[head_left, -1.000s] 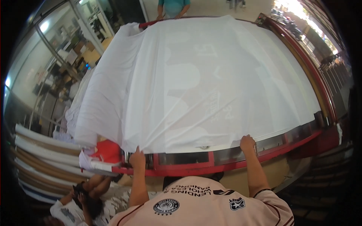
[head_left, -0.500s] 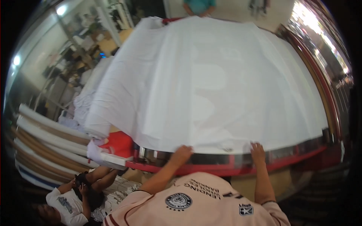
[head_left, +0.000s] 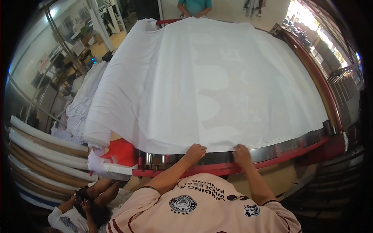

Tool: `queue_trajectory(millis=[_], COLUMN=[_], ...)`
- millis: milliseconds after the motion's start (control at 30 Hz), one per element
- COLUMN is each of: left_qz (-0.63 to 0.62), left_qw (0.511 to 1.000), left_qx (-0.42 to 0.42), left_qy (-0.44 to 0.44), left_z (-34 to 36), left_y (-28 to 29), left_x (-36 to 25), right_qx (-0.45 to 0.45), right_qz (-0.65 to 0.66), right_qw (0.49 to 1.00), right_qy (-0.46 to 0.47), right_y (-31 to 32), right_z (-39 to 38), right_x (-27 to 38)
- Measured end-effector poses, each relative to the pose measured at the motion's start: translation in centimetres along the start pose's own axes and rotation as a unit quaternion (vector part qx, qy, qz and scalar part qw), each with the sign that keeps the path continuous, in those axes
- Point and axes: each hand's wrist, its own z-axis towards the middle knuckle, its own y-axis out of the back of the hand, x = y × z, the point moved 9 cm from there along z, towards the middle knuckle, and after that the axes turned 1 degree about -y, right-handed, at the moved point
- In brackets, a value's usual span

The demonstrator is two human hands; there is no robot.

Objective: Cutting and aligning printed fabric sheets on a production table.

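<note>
Left hand (head_left: 195,153) and right hand (head_left: 242,156) are placed at the cloth's (head_left: 233,97) near edge, fingers curled; whether it is clamped cannot be told. Cloth is spread over the red frame (head_left: 217,169). At its far edge, a co-worker (head_left: 195,6) is seen.

seated person (head_left: 70,221) cut off below, co-worker (head_left: 195,6) above, cloth (head_left: 171,97) hiding most of table (head_left: 217,171)
</note>
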Motion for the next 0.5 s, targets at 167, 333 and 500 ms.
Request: queue_trajectory(millis=[167,333,500], left_qz=[-0.047,-0.062,-0.127], left_qw=[0.998,0.998,0.984], left_qx=[-0.051,-0.009,-0.099], left_qy=[-0.007,0.03,0.078], left_z=[0.2,-0.4,0.8], left_y=[0.1,-0.9,1.9], left_x=[-1.2,-0.5,-0.4], right_qx=[-0.026,0.034,-0.047], right_qz=[0.023,-0.025,0.032], right_qw=[0.996,0.994,0.985], right_qy=[-0.087,-0.098,-0.165], right_y=[-0.3,0.1,0.7], right_z=[-2.8,-2.4,-2.8], right_x=[-1.1,-1.7,-2.7])
